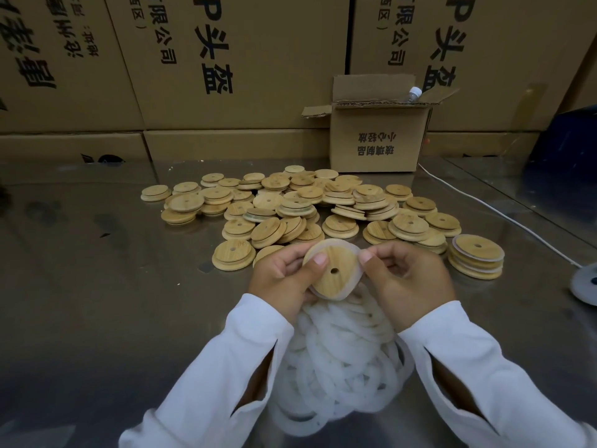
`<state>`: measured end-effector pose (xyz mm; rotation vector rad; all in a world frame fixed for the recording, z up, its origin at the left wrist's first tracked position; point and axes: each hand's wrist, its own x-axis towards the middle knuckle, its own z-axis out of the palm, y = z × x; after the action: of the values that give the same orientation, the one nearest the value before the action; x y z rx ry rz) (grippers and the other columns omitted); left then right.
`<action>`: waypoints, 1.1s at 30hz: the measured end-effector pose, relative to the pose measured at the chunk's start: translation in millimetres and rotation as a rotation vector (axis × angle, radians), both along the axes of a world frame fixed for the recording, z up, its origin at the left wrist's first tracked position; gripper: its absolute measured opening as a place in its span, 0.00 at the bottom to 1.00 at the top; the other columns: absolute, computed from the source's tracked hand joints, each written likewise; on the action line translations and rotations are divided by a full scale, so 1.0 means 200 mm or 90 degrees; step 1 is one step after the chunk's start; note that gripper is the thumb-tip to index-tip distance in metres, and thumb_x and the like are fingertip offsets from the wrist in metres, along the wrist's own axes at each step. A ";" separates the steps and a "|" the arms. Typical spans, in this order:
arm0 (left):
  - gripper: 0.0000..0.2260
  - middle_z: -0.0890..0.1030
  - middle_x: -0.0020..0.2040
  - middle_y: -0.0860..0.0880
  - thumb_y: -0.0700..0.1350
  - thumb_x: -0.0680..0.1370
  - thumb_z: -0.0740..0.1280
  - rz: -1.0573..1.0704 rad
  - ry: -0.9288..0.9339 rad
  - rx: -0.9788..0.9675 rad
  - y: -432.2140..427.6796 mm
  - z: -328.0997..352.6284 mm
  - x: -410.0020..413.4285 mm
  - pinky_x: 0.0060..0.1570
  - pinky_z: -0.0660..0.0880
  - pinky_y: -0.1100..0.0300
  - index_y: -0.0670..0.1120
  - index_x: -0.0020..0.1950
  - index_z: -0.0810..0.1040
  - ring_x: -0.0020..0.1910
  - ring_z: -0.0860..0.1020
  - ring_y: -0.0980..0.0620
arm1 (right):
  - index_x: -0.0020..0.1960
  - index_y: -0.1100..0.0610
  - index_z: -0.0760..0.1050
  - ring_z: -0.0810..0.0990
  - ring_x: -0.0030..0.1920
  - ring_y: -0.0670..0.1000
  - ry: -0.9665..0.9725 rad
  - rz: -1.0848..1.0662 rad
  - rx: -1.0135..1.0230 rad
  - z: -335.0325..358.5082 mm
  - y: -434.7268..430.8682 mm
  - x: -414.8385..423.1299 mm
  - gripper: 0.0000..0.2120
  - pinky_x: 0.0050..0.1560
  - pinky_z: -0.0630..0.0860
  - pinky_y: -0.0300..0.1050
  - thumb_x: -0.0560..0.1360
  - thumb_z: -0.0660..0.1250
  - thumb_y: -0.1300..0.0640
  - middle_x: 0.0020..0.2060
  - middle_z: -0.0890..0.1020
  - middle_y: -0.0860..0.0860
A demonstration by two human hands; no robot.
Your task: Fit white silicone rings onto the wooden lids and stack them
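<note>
Fingers on both sides are curled around one wooden lid (332, 272), held up just above the near middle of the metal table (97, 286). On the left hand (282, 276) the thumb lies flat on the lid's face beside its small centre hole, and the other fingers wrap behind the left rim. The right hand (408, 281) pinches a white silicone ring (356, 279) between thumb and forefinger at the lid's right rim. This ring shows as a pale band along the right and near edges of the lid; whether it is fully seated all round I cannot tell. Directly beneath the hands, between the white sleeves (223, 354), lies a loose heap of rings (339, 357), tangled and overlapping on the table. Farther off, across the middle of the table, spreads a wide pile of bare lids (300, 205), some flat, some leaning on each other. To the right of that pile, apart from it, stands a short stack of ringed lids (477, 258) with white edges showing between the layers. Behind the pile, on the far right, sits a small open carton (374, 140) with a bottle top (415, 93) poking out. A white cable (504, 215) runs from the carton toward the near right. Large printed cartons (242, 59) wall off the far side.
</note>
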<state>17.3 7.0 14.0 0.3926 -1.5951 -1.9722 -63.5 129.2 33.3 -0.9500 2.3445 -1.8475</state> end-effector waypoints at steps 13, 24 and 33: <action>0.09 0.85 0.41 0.48 0.37 0.71 0.66 -0.003 0.079 0.096 0.03 0.02 0.00 0.37 0.79 0.63 0.43 0.50 0.79 0.41 0.83 0.53 | 0.34 0.49 0.77 0.77 0.34 0.40 -0.014 0.017 -0.113 0.02 0.00 0.02 0.08 0.36 0.73 0.28 0.69 0.69 0.60 0.31 0.81 0.46; 0.07 0.84 0.39 0.45 0.33 0.74 0.63 0.002 0.068 0.152 0.05 0.02 -0.01 0.38 0.81 0.59 0.40 0.49 0.77 0.39 0.83 0.51 | 0.36 0.47 0.75 0.76 0.40 0.37 0.131 -0.076 -0.032 -0.03 -0.02 0.06 0.05 0.38 0.69 0.26 0.69 0.68 0.54 0.31 0.79 0.40; 0.11 0.84 0.39 0.45 0.45 0.66 0.70 0.047 0.000 -0.009 0.04 0.01 0.01 0.47 0.78 0.52 0.44 0.46 0.81 0.40 0.82 0.49 | 0.35 0.52 0.78 0.77 0.34 0.40 -0.027 0.026 -0.041 -0.01 -0.03 0.04 0.06 0.37 0.72 0.28 0.71 0.69 0.60 0.32 0.81 0.45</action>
<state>18.9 15.2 15.3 0.4395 -1.5713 -1.9049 -55.6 123.7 31.1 -0.9472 2.2371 -1.9186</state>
